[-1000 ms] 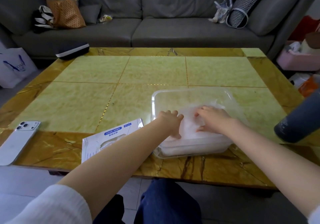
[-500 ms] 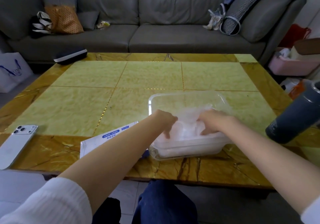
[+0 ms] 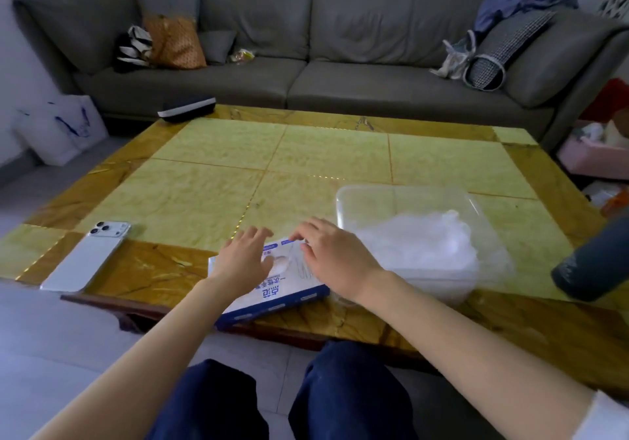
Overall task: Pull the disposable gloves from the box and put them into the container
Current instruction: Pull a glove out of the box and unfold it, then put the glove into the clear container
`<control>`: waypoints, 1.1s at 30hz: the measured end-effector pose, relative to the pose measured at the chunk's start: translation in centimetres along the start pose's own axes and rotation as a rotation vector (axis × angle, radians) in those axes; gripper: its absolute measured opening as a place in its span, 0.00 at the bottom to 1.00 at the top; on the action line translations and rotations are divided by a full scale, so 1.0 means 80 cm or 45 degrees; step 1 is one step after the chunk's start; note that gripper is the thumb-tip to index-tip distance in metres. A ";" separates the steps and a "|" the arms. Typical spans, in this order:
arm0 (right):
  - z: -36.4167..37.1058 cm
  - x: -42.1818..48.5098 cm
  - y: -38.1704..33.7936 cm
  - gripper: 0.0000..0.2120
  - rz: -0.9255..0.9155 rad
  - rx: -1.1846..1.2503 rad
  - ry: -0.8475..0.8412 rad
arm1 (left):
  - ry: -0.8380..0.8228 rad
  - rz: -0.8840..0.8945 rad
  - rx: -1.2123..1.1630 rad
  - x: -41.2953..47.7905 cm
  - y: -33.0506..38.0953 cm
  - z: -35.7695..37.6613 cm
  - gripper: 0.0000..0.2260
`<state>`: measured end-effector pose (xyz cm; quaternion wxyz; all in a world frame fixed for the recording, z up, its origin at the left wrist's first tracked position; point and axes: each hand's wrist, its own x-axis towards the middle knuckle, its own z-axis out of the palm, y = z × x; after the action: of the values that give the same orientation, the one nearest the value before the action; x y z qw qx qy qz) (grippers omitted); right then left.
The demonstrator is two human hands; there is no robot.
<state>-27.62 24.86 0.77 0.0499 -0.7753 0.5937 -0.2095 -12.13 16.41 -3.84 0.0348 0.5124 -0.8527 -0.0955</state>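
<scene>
Press box flat near desk edge with left hand, fingers spread. Right hand fingers bent at opening, pinch unclear: draw one glove gently, drop onto gloves piled in container alongside.

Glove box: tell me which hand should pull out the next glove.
Probably the right. The right hand has its fingertips by the box opening and lies next to the container of gloves. The left hand rests flat on the box's left part, better placed to steady it.
</scene>
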 end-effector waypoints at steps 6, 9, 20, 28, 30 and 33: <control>0.081 0.028 -0.012 0.12 0.147 -0.027 -0.386 | -0.136 -0.033 -0.093 -0.032 -0.050 0.018 0.29; 0.099 0.040 -0.010 0.10 0.213 -0.095 -0.379 | -0.251 0.048 -0.090 -0.039 -0.056 0.021 0.37; 0.079 0.058 -0.014 0.05 0.286 -0.032 -0.195 | -0.205 0.045 -0.168 -0.035 -0.065 0.034 0.40; -0.008 0.076 0.005 0.05 0.447 -0.016 0.284 | -0.228 0.037 -0.135 -0.037 -0.061 0.027 0.41; -0.031 0.076 0.008 0.05 0.448 -0.029 0.373 | -0.240 0.024 -0.156 -0.038 -0.058 0.022 0.40; -0.059 0.070 0.015 0.06 0.473 -0.062 0.430 | -0.298 0.023 -0.186 -0.039 -0.056 0.012 0.38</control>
<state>-29.37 20.07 6.12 -0.0309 -0.6079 0.7308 -0.3090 -6.92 17.26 -5.52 -0.0267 0.4861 -0.8463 -0.2163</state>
